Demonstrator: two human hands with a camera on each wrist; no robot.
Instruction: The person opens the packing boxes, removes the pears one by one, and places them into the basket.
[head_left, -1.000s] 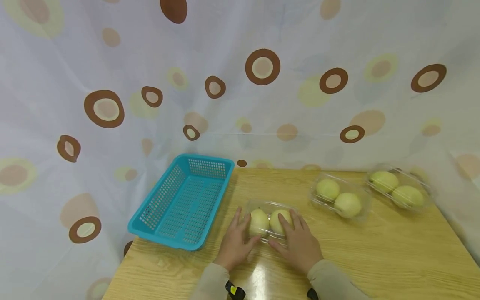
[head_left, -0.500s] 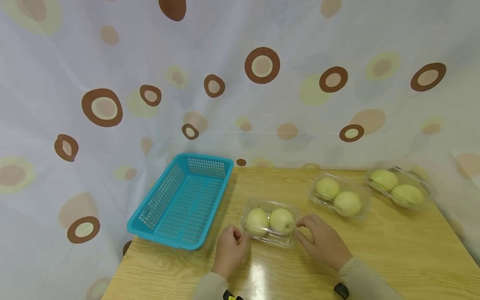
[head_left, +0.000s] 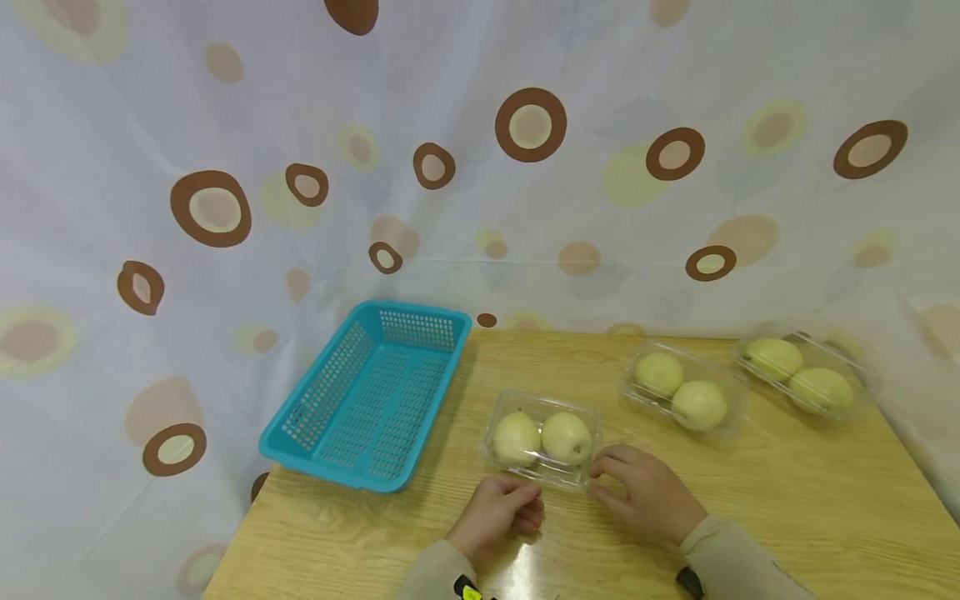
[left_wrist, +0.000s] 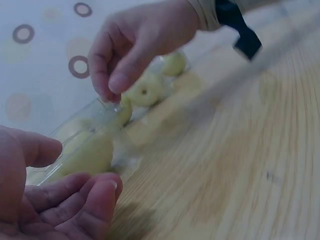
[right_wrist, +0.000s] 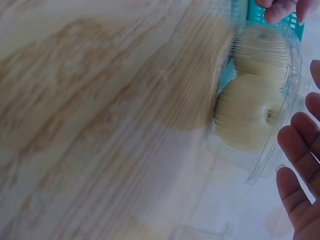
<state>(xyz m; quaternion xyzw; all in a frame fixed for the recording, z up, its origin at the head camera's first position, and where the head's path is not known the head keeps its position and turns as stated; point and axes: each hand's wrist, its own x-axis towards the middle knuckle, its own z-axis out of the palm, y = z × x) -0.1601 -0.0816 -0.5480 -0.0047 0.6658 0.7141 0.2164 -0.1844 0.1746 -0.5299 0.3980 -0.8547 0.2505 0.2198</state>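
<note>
A clear plastic clamshell box with two pale yellow pears sits on the table in front of me, lid down. My left hand is just in front of its near edge, fingers loosely bent. In the left wrist view nothing lies between that thumb and the fingers. At the box's right end is my right hand, its fingertips right at the near corner. The right wrist view shows its fingers relaxed and spread beside the box; its thumb is hidden there.
A turquoise perforated basket stands at the left of the wooden table. Two more clear boxes, each with two pears, lie at the back right. A patterned curtain hangs behind the table.
Both hands have come off the top of the box. The right moved to its right end; the left drew back, then shifted right along the front edge. The box stays nearly in place.
</note>
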